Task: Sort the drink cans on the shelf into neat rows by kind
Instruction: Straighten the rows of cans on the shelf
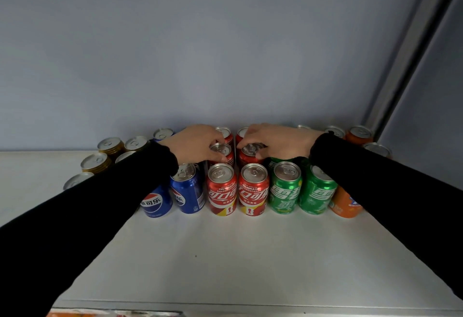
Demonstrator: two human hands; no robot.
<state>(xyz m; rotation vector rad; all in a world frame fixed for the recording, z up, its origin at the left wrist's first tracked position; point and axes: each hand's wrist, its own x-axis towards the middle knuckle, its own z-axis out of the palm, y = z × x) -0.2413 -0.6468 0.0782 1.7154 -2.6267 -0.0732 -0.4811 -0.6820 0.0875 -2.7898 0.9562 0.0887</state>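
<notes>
Both hands reach over the front row to the second row of red cans, midway along the shelf (225,254). The left hand (194,142) curls its fingers round the rim of the left red can (221,153); the right hand (274,141) grips the right red can (250,155) likewise. Both cans stand upright, almost touching, hemmed by neighbours; open room lies only toward the shelf's front edge.

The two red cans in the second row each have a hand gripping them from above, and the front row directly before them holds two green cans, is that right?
Not quite: the head view shows the left hand and right hand gripping the second-row red cans, but the front-row cans before them are red; the green cans stand to their right.
</notes>
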